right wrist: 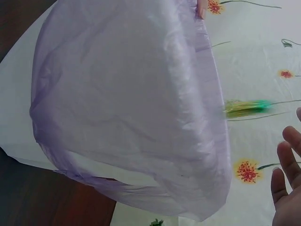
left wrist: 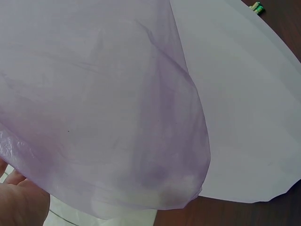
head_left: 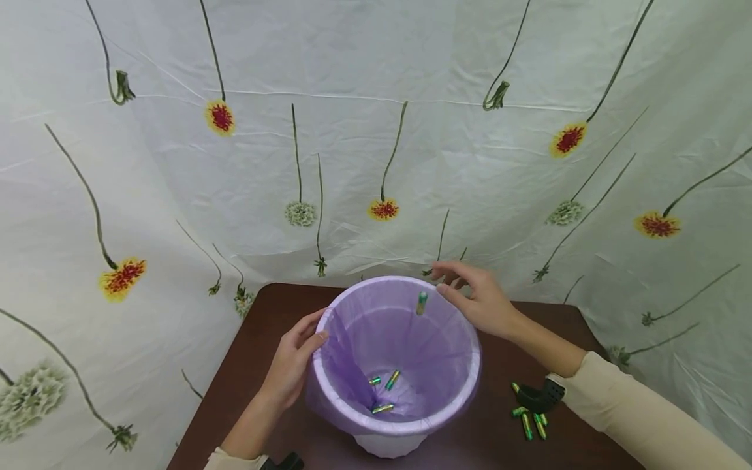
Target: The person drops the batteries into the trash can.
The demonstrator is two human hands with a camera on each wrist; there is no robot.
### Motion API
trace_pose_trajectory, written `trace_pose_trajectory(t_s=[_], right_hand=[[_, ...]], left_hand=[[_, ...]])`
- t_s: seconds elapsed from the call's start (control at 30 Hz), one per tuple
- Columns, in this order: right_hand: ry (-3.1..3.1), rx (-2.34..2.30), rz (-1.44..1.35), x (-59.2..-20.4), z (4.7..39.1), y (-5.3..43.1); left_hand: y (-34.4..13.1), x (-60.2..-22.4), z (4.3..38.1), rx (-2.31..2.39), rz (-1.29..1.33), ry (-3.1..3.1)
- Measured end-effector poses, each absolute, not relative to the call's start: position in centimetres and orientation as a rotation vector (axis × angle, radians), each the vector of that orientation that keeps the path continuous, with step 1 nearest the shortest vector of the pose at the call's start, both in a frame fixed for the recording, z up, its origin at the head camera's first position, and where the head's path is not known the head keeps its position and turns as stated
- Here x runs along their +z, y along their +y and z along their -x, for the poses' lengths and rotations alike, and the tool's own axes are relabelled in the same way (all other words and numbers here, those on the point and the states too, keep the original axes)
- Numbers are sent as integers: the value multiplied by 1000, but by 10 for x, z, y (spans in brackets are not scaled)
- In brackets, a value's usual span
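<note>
My left hand [head_left: 296, 359] grips the left rim of the white bin [head_left: 388, 446], thumb over the purple liner [head_left: 376, 326]; my right hand [head_left: 484, 303] is loose and holds nothing, above the far-right rim; a green-and-gold battery [head_left: 422, 303] is in mid-air just below it, over the bin; three batteries [head_left: 393, 380] lie inside on the bottom; more batteries [head_left: 527, 426] lie to the right on the tabletop [head_left: 247, 365].
</note>
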State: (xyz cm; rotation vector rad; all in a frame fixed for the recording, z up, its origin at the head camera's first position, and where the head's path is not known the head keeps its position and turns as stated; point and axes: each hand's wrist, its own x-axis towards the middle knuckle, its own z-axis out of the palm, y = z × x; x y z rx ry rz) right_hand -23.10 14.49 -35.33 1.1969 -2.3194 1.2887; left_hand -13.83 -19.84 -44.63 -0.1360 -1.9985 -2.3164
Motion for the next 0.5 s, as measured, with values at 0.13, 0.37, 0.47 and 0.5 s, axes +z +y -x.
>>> trace_pose_trajectory(t_s=[0.13, 0.37, 0.47, 0.5], right_hand=[[-2384, 1261, -1182, -353, 232, 148], [-2457, 1219, -1156, -360, 229, 162], [-2501, 1216, -1138, -363, 227, 168], [-2518, 1215, -1126, -364, 226, 171]], left_hand=[[-198, -447, 138, -2321, 145, -1994], [-198, -447, 137, -2318, 146, -1985], [-199, -447, 138, -2303, 165, -1989], [-199, -446, 138, -2305, 170, -1984]])
